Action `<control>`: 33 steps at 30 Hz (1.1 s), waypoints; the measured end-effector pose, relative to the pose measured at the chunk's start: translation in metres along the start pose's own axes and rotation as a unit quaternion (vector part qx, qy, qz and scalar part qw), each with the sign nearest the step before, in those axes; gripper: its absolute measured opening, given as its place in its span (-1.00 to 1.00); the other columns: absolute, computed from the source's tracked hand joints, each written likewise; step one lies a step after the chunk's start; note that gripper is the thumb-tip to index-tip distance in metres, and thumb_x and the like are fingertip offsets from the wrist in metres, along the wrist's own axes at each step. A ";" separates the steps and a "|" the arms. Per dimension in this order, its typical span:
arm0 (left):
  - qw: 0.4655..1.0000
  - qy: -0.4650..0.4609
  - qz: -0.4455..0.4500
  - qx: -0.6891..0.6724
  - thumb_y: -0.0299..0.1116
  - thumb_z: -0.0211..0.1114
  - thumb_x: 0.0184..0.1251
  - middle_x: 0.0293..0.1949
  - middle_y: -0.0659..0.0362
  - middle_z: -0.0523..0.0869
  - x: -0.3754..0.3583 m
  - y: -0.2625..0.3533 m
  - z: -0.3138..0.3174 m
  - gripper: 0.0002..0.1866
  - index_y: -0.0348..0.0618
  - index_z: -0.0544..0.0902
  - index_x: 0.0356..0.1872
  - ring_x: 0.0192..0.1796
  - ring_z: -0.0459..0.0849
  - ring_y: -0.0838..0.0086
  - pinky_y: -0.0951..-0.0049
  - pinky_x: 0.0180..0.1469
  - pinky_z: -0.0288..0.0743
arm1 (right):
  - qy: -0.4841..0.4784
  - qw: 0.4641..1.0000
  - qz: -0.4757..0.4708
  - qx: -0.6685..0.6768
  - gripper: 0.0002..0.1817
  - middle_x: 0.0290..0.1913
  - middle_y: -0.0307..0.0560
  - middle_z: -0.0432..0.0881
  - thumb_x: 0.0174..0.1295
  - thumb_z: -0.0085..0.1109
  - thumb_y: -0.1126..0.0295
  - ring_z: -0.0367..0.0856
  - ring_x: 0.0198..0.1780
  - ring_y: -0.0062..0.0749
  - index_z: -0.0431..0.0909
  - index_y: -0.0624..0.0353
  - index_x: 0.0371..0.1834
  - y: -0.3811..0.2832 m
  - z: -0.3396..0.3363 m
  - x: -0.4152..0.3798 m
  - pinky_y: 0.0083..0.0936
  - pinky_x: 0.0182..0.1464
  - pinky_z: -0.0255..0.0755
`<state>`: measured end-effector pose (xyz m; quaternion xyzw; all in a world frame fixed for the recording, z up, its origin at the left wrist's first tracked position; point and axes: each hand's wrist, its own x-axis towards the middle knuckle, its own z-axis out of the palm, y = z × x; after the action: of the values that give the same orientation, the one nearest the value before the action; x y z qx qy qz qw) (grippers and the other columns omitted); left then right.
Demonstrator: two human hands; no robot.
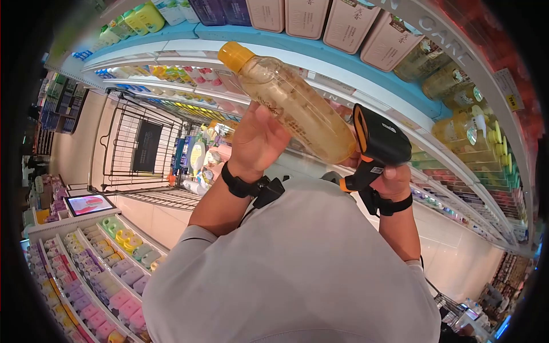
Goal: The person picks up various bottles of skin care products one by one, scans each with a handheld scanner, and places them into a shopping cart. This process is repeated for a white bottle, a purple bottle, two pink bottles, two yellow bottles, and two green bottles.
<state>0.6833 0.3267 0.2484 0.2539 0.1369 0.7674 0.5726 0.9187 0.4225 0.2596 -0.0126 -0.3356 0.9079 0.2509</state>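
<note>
A clear bottle of pale yellow liquid with a yellow cap lies tilted in front of me, cap end to the upper left. Beneath its middle, my left hand supports it, with the fingers partly hidden behind it. At the bottle's base, my right hand grips a black and orange barcode scanner by its handle. The scanner's head is close to the bottle's base, and some right-hand fingers are hidden behind the handle. Both wrists wear black straps.
A wire shopping cart with several packaged goods stands at the left. Shelves of boxes and bottles curve across the top and right. At lower left, a display rack holds colourful bottles beside a small screen.
</note>
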 end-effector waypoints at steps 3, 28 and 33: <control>0.999 -0.019 0.018 -0.024 -0.06 0.28 0.38 0.50 -0.05 0.15 -0.002 0.009 0.007 -0.20 -0.03 0.09 0.53 0.54 0.11 0.00 -0.12 0.52 0.07 | 0.004 0.999 0.002 -0.034 -0.05 0.36 0.21 0.40 -0.09 0.47 0.36 0.39 0.39 0.01 0.21 0.29 0.44 0.005 0.014 0.010 0.15 0.40 0.24; 0.996 0.001 -0.004 0.092 -0.11 0.32 0.34 0.40 0.13 0.35 -0.026 -0.002 0.026 -0.22 -0.08 0.14 0.48 0.44 0.33 0.26 0.10 0.47 0.22 | 0.124 0.974 -0.041 -0.185 0.03 0.35 -0.17 0.42 0.00 0.44 0.46 0.40 0.34 -0.39 0.03 0.11 0.56 0.038 0.005 -0.014 -0.37 0.41 0.17; 0.999 -0.041 0.004 -0.010 0.03 0.39 0.22 0.42 0.00 0.32 -0.022 0.002 0.011 -0.10 -0.06 0.15 0.48 0.46 0.29 0.05 -0.03 0.48 0.19 | 0.095 0.974 -0.059 -0.197 0.07 0.35 -0.15 0.43 -0.03 0.52 0.39 0.38 0.36 -0.38 0.03 0.12 0.56 0.030 0.017 -0.011 -0.37 0.44 0.14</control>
<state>0.6925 0.3042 0.2530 0.2798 0.1048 0.7602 0.5769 0.9116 0.3875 0.2532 -0.1280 -0.4826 0.8021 0.3276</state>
